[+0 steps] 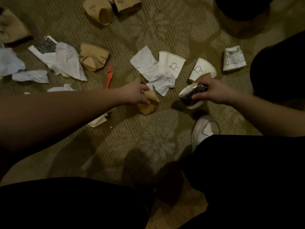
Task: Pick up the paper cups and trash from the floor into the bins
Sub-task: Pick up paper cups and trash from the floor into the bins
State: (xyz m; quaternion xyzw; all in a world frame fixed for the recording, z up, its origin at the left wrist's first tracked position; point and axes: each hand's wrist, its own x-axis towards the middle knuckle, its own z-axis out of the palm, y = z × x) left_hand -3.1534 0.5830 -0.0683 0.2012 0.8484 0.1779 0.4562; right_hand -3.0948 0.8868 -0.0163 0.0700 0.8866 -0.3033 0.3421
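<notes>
Head view: crumpled napkin (156, 71) and white cups (171, 63) lie just beyond both hands (137, 94).

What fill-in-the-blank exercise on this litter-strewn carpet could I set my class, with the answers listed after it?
1. The left hand grips a crushed ____ paper cup.
2. The right hand holds a cup with a dark ____ pattern.
3. The two white cups lying beyond the hands each bear a drawing of a ____.
4. The thin scrap left of the crumpled white paper is coloured ____.

Answers: brown; striped; cat; orange
</notes>
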